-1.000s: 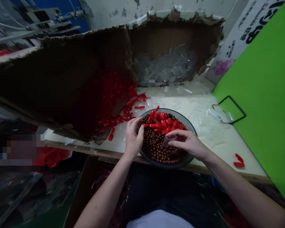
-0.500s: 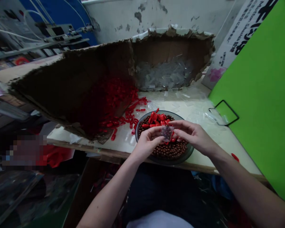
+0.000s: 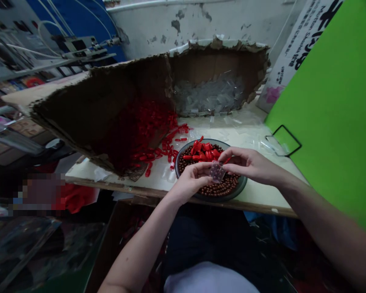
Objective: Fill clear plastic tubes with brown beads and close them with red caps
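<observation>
A small clear plastic box (image 3: 217,172) with brown beads inside is pinched between the thumb and fingers of my left hand (image 3: 192,179). Touching the box's upper right edge are the fingertips of my right hand (image 3: 245,165), closed in a pinch. A bit of red shows by those fingers, but I cannot make out what they hold. Both hands are above a dark round bowl (image 3: 243,188). In it are many shiny brown beads (image 3: 221,189) and a pile of red plastic pieces (image 3: 203,151).
A torn cardboard box (image 3: 79,101) holds heaped red pieces (image 3: 149,118) on the left and clear plastic pieces (image 3: 207,95) at the back. Red pieces spill onto the white table (image 3: 274,191). At right stands a green panel (image 3: 329,122) with a black wire loop (image 3: 293,140).
The clear box has tilted in my left hand. My right fingers have shifted from its right side to its upper corner. The camera view has moved slightly.
</observation>
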Demonstrator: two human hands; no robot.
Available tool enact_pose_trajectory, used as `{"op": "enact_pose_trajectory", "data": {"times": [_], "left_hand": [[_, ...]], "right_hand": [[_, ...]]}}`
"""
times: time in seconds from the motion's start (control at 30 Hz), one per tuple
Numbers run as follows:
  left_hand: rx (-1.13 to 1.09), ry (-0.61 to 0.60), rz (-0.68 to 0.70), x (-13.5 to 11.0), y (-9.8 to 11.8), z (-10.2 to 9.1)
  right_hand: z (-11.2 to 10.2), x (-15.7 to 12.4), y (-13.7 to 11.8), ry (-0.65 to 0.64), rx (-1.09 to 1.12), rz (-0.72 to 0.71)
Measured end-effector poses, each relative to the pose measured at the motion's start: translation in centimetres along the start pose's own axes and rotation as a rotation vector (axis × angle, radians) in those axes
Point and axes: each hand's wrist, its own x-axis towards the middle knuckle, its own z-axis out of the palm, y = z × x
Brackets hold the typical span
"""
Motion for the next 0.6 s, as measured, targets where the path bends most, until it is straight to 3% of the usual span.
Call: {"op": "enact_pose_trajectory", "data": {"times": [0.27, 0.6], "left_hand": [[0.070, -0.005, -0.047, -0.5, 0.6, -0.3], [0.054, 0.008, -0.065, -0.4, -0.8, -2.0]], "right_hand": [[-0.8, 0.4, -0.9, -0.168, -0.225, 0.046], [-0.1, 1.0, 1.5, -0.157, 0.033, 0.120]]}}
